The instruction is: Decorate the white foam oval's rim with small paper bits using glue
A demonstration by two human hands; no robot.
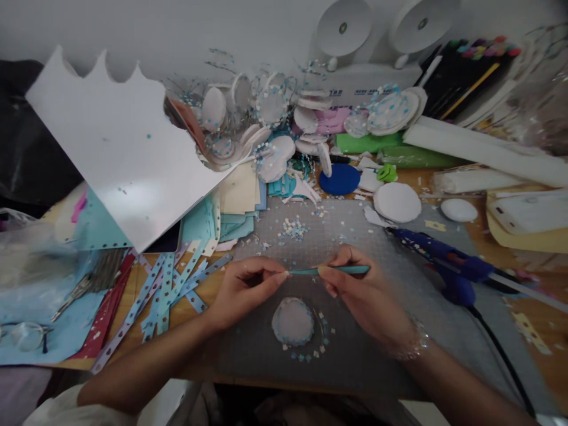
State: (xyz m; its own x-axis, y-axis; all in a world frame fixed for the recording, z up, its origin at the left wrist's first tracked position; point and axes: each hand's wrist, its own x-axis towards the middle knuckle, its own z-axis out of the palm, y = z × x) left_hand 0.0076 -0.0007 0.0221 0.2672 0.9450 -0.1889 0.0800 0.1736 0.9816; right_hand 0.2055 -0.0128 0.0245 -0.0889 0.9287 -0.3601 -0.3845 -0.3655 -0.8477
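My right hand (357, 290) is closed on slim teal tweezers (355, 269), held level above the grey cutting mat (248, 349). Their narrow end points left and meets the pinched fingertips of my left hand (252, 287). Whatever those left fingers grip is too small to make out. Just below both hands, a round white disc (293, 321) edged with small blue and white flowers lies on the mat. A curved strand of tiny flowers (328, 331) trails round its right side. Beyond my hands is a small pile of loose paper flowers (293, 228).
A blue glue gun (448, 260) lies to the right, its black cord running forward. Punched paper strips (166, 290) and a large white board (119, 148) are at left. Decorated white discs (270, 106) crowd the back, near a blue disc (339, 179).
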